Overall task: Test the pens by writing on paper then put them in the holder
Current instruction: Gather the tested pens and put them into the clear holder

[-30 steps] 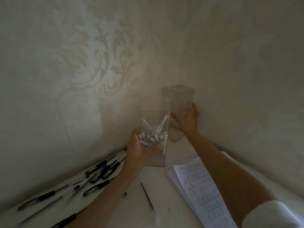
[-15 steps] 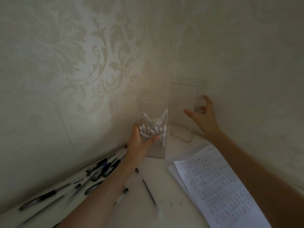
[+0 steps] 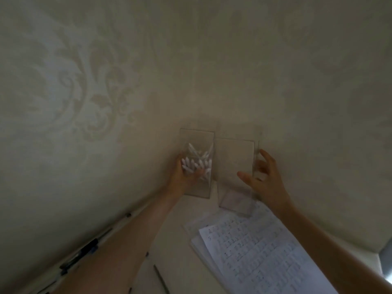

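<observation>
The left hand is wrapped round a clear holder of white pieces, and the right hand is curled about a second, empty holder just beside it. Both are kept in the corner of patterned wallpaper. Written paper is spread on the pale tabletop; dark pens are lined along the left wall.
</observation>
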### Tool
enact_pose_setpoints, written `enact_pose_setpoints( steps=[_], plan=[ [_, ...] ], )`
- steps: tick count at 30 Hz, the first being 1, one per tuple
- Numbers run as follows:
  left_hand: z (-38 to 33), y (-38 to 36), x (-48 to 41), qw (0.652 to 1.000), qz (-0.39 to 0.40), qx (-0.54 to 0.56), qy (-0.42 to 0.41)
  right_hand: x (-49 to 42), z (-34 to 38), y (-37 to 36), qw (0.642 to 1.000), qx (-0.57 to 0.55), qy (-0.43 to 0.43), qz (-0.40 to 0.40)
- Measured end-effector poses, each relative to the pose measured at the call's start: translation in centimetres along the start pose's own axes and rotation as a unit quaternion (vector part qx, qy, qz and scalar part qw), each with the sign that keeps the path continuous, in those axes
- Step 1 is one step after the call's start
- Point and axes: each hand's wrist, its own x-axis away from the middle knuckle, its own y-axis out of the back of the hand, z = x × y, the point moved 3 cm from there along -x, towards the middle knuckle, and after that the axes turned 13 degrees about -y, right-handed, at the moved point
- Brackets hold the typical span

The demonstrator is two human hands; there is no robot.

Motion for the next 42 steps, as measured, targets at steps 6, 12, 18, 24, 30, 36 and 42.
enact_pose_setpoints(
  steps=[6, 12, 18, 24, 30, 36, 42],
  plan=[
    [0.2, 1.5, 3.7, 0.917, -0.052, -0.315, -0.24, 1.3, -1.0, -0.1, 0.999, -0.042, 0.005, -0.011],
    [1.5, 0.5, 3.3, 0.84, 0.062, -0.464, -0.275, 2.7, -0.7, -0.8, 0.998, -0.043, 0.019, -0.049],
    [2.4, 0.7, 1.5, 0.876, 0.081, -0.409, -0.242, 2.4, -1.1, -1.3, 0.997, -0.056, 0.025, -0.054],
    [2.0, 1.8, 0.9, 0.895, 0.137, -0.346, -0.246, 1.9, -2.5, -2.6, 0.999, -0.008, 0.022, -0.034],
    [-0.2, 2.4, 1.1, 0.904, 0.179, -0.337, -0.195, 2.6, -2.0, -3.3, 0.999, -0.011, 0.03, -0.034],
    [-4.8, 3.8, 7.9, 0.961, 0.224, -0.098, -0.128, 5.8, 0.1, -3.9, 0.998, -0.042, 0.047, 0.015],
    [-5.3, 5.8, 13.1, 0.983, 0.161, -0.032, -0.086, 11.6, 3.0, -8.2, 0.981, 0.043, 0.154, 0.107]
  ],
)
